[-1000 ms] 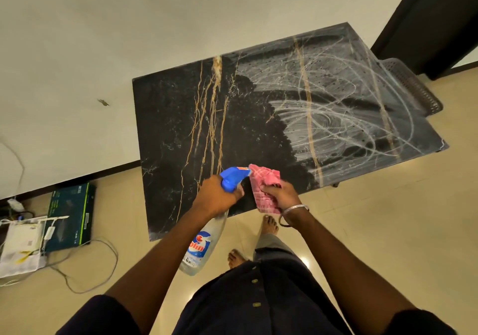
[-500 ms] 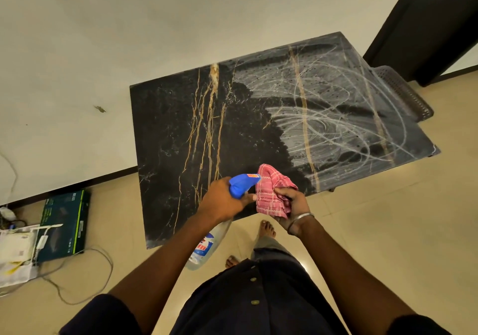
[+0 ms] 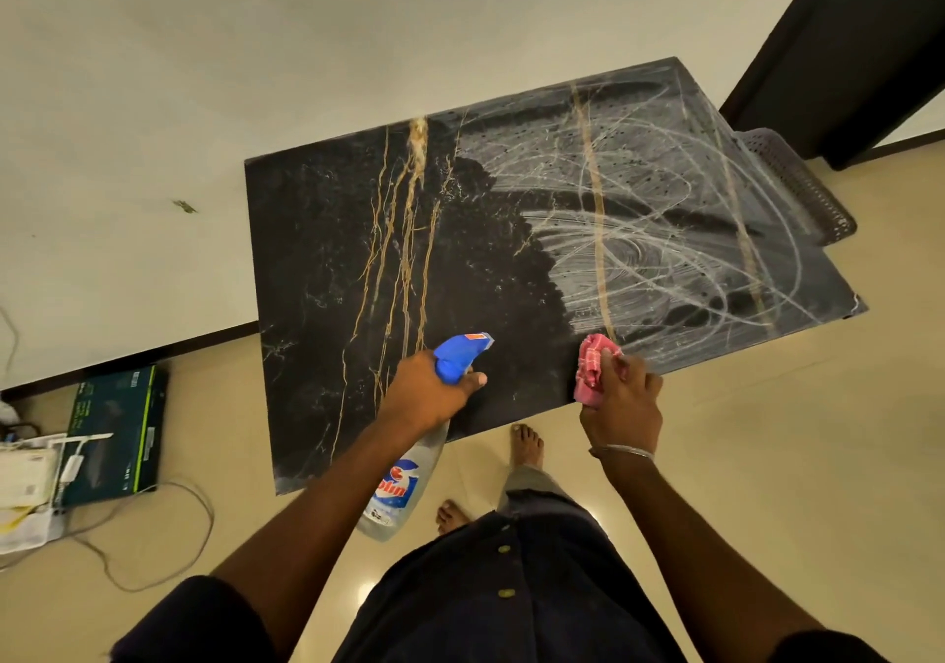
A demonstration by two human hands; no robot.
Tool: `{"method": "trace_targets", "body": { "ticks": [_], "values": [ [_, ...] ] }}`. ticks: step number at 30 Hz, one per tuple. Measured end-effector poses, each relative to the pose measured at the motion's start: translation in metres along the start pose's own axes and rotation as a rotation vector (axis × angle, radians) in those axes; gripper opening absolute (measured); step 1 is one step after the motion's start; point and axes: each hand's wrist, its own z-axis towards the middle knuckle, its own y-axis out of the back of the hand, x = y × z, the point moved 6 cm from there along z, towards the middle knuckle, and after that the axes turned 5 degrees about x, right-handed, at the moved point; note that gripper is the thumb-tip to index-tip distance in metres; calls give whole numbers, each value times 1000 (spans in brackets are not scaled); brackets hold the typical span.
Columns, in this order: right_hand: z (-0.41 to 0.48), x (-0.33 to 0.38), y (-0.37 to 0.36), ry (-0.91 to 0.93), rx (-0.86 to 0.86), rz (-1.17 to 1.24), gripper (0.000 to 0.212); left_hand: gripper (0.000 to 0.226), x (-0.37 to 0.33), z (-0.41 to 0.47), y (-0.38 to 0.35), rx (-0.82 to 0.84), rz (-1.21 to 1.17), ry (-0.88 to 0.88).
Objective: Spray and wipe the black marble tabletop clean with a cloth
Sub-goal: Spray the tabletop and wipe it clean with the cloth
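Note:
The black marble tabletop (image 3: pixel 327 273) with gold veins fills the middle of the view. Its left half is dark, while its right half is covered in whitish swirled streaks. My left hand (image 3: pixel 424 391) grips the neck of a clear spray bottle (image 3: pixel 404 483) with a blue trigger head, held over the table's near edge with the nozzle pointing right. My right hand (image 3: pixel 621 404) holds a bunched pink checked cloth (image 3: pixel 590 368) at the near edge, just by the streaked area.
A dark perforated basket (image 3: pixel 797 187) sits at the table's far right, beside a dark door frame (image 3: pixel 844 48). On the floor at left lie a dark green box (image 3: pixel 115 432), papers and a cable (image 3: pixel 169 534). My bare feet (image 3: pixel 524 445) stand on the tile near the table.
My right hand has moved the cloth away from the spray nozzle to the right, to the near edge by the streaks. The left hand with the bottle stays roughly in place.

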Motion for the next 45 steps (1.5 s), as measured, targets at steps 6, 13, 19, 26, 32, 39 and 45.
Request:
{"method": "trace_targets", "body": {
  "ticks": [6, 13, 19, 26, 32, 39, 45],
  "values": [
    [13, 67, -30, 497, 241, -163, 75, 28, -13, 15, -1, -32, -32, 44],
    [90, -9, 9, 218, 104, -56, 69, 24, -38, 33, 18, -59, -81, 19],
    [73, 34, -3, 319, 192, -31, 74, 20, -49, 45, 26, -95, -70, 15],
    [67, 71, -18, 823, 449, -205, 80, 18, -61, 53, 29, -149, -93, 66],
    [132, 12, 17, 345, 95, -106, 73, 19, -64, 53, 35, -156, -136, 82],
    [106, 72, -2, 432, 117, -104, 71, 22, -69, 60, 46, -164, -95, 55],
    [93, 126, -15, 737, 168, -232, 80, 13, -82, 72, 58, -172, -104, -33]
  ]
}}
